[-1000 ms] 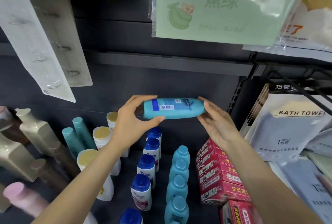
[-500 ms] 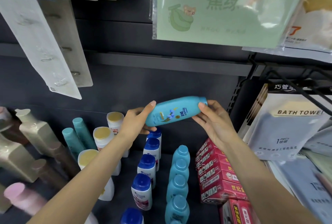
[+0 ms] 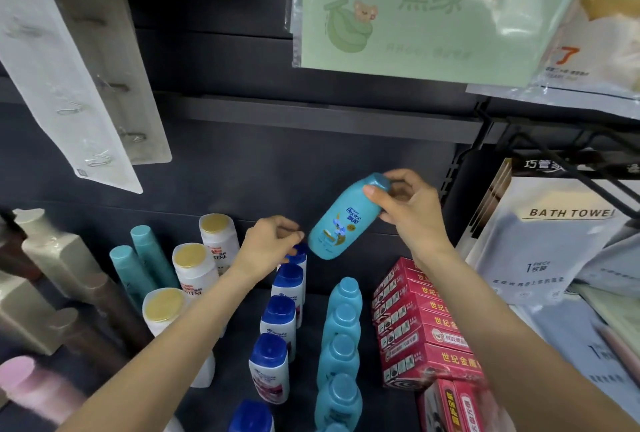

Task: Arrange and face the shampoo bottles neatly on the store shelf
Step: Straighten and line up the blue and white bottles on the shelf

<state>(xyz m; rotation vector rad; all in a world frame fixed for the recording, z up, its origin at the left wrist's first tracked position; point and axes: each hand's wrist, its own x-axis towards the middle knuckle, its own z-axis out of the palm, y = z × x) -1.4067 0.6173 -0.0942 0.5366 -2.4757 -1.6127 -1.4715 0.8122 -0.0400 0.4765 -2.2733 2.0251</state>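
My right hand (image 3: 407, 208) grips a light blue shampoo bottle (image 3: 341, 223) by its cap end, tilted with the cap up to the right and its label facing me, above the back of the shelf. My left hand (image 3: 268, 246) hovers just left of the bottle's base with fingers curled and holds nothing; it covers the top of the rearmost blue-capped white bottle. Below stand a row of light blue bottles (image 3: 341, 338) and a row of blue-capped white bottles (image 3: 278, 324) on the dark shelf (image 3: 228, 383).
White bottles with gold caps (image 3: 188, 267), teal tubes (image 3: 138, 265) and beige and brown bottles (image 3: 52, 279) stand at the left. Red boxes (image 3: 420, 327) sit right of the blue row. Bath towel packs (image 3: 547, 244) fill the right. Hanging packages (image 3: 415, 9) are overhead.
The bottle has swung from lying nearly level to cap up with its label facing me, and moved lower. My left hand has let go of it and dropped to the left.
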